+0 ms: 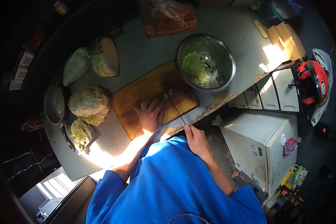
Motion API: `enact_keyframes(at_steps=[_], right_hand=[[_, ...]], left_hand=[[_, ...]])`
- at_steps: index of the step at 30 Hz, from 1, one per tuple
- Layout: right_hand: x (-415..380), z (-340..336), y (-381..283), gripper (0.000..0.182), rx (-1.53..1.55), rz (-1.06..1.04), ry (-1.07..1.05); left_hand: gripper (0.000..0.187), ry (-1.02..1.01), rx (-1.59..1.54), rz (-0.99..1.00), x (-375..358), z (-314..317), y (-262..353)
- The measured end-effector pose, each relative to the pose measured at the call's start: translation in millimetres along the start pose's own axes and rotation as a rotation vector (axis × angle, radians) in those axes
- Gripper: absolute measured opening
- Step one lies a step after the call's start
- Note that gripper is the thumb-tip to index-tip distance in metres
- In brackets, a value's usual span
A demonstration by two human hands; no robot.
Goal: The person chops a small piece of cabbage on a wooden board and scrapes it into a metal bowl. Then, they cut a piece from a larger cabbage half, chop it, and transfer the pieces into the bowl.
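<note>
My right hand (pixel 197 140) is closed around a knife (pixel 174 106) at the board's near edge, and the thin blade points away from me over the wood. Beside the blade, my left hand (pixel 152 114) presses down on the wooden cutting board (pixel 132 91) with its fingers bent. What lies under those fingers is mostly hidden. A small pale piece (pixel 170 91) lies near the knife's tip. Behind the board's right end stands a steel bowl (pixel 224 79) partly filled with chopped pale green vegetable (pixel 197 67).
Left of the board lie a cabbage (pixel 89 102), loose leaves (pixel 80 132), a cut cabbage (pixel 105 59), a plastic bag (pixel 76 65) and a frying pan (pixel 54 104). A bag of orange-red contents (pixel 168 20) is at the back. A white fridge (pixel 250 142) and red helmet (pixel 314 80) are right.
</note>
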State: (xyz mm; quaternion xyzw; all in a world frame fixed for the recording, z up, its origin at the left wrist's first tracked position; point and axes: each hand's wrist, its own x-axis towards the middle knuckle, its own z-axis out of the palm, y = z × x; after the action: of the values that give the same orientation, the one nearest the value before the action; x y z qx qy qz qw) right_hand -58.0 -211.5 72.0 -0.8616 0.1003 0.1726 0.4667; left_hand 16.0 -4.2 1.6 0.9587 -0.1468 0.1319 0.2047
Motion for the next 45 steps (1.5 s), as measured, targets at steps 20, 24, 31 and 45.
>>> enact_keyframes(at_steps=[20, 24, 31, 45], right_hand=[[7.7, 16.0, 4.9, 0.043, -0.043, 0.015, 0.005], [9.5, 15.8, 3.4, 0.045, -0.159, 0.014, 0.021], [30.5, 0.8, 5.2, 0.051, 0.272, 0.373, -0.259], [-2.9, 17.8, 5.5, 0.040, -0.060, -0.039, 0.015]], left_hand=[[0.049, 0.003, -0.066, -0.040, -9.6, 4.6, -6.0], [0.054, -0.026, 0.031, -0.018, -8.1, 1.0, -0.2], [0.059, -0.053, 0.049, 0.031, -15.4, -4.7, -1.6], [0.066, -0.148, 0.125, -0.039, -20.1, -9.1, 5.8]])
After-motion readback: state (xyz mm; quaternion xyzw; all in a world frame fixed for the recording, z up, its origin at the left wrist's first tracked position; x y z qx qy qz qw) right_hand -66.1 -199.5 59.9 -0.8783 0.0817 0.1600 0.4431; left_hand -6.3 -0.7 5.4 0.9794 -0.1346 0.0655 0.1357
